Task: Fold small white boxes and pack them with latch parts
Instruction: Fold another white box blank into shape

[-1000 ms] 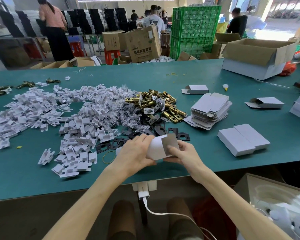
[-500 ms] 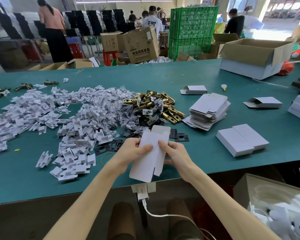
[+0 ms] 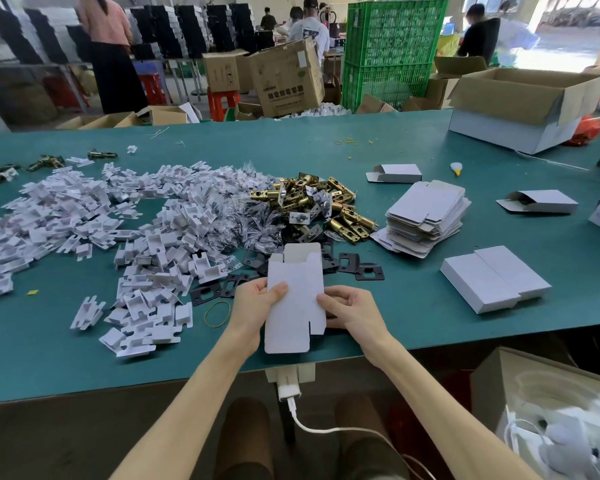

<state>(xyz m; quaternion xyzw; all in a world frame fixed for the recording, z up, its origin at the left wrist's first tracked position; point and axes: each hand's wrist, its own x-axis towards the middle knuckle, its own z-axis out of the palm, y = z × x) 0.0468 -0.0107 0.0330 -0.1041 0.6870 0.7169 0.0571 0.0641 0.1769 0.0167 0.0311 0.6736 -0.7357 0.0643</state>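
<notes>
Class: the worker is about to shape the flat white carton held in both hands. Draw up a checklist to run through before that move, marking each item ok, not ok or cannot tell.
1. Both the left hand and the right hand grip the flat white cardboard box blank: ok.
2. Blank opened into a tube: not ok, it is flat.
3. The blank's far-end flaps unfolded and free: ok.
4. Just beyond the blank, the pile of brass-coloured metal latch bolts on the green table: ok.
5. To the left, the heap of white plastic inserts: ok.
6. Blank free of tears: cannot tell.
</notes>
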